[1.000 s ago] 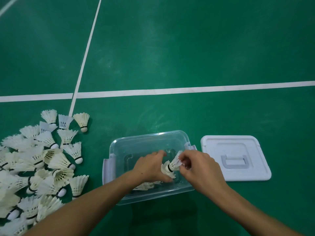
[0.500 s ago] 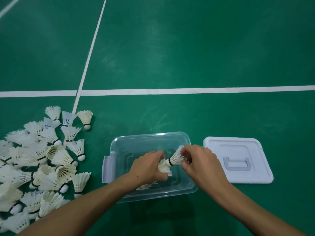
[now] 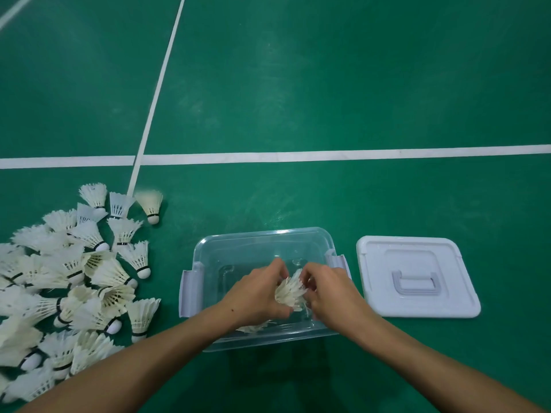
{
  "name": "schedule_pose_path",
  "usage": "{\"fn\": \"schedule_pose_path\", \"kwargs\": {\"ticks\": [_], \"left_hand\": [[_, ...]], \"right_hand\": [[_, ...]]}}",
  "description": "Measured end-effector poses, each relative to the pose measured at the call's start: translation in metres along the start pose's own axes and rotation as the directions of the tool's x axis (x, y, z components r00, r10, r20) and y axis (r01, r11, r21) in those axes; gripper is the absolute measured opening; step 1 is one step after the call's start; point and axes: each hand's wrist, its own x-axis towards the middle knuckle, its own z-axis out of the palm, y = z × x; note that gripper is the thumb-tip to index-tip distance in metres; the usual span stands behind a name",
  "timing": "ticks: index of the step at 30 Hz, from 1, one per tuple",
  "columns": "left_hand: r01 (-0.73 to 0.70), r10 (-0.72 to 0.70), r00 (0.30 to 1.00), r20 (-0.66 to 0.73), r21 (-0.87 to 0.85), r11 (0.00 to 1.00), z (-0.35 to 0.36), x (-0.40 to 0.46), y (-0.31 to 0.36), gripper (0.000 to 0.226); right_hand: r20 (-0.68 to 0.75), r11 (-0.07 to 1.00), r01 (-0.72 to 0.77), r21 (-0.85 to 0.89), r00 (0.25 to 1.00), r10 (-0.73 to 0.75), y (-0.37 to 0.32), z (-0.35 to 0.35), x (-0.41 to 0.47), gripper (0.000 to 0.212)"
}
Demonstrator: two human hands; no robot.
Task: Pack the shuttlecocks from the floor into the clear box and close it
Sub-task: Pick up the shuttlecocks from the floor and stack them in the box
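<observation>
Clear plastic forms the box (image 3: 262, 248), which sits open on the green court floor (image 3: 328, 84) at about six o'clock in the view, with pale latch flaps on its left and right ends. Both hands meet over its middle: the left hand (image 3: 253, 296) curls its fingers round the feather skirts of a small bunch of shuttlecocks (image 3: 290, 290), and the right hand (image 3: 331, 293) pinches the same bunch from the other side, so the cork ends are hidden and the number held cannot be told. A few more white feathers (image 3: 256, 326) show under the left wrist against the near wall of the box; the forearms cover much of its floor. At three o'clock of the box, just beside it and apart, lies the white lid (image 3: 417, 278), flat, handle side up. At nine o'clock a loose pile of shuttlecocks (image 3: 68, 281) spreads over the floor to the frame's left edge, well apart from the box, some on their sides and some overlapping. White court lines (image 3: 298, 156) cross at about eleven o'clock, beyond the pile.
</observation>
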Motion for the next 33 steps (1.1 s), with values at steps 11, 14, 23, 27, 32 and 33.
{"fn": "schedule_pose_path", "kwargs": {"ticks": [11,14,23,27,32,33], "left_hand": [[0.083,-0.084,0.996,0.032,0.034,0.996,0.014,0.020,-0.009,0.059],[0.101,-0.105,0.991,0.081,0.057,0.993,0.021,0.026,-0.010,0.062],[0.061,-0.072,0.992,0.105,0.101,0.993,0.012,0.024,-0.004,0.100],[0.002,-0.017,0.995,-0.098,-0.152,0.988,-0.026,-0.009,-0.001,0.073],[-0.177,0.014,0.933,-0.360,-0.424,0.888,-0.084,-0.069,-0.013,0.045],[-0.192,0.006,0.917,-0.398,-0.428,0.883,-0.093,-0.080,-0.019,0.044]], "right_hand": [[0.294,0.987,-0.060,-0.151,0.950,0.103,-0.019,-0.011,0.007,0.038],[0.326,0.992,-0.040,-0.124,0.942,0.078,-0.014,-0.016,-0.003,0.050],[0.110,0.888,0.044,0.458,0.988,-0.106,0.019,-0.024,-0.007,0.065],[0.040,0.841,0.125,0.527,0.984,-0.171,0.011,-0.030,-0.007,0.062],[0.015,0.804,0.260,0.535,0.948,-0.317,-0.026,-0.051,0.001,0.062],[0.027,0.802,0.290,0.522,0.934,-0.355,-0.038,-0.053,0.004,0.061]]}}
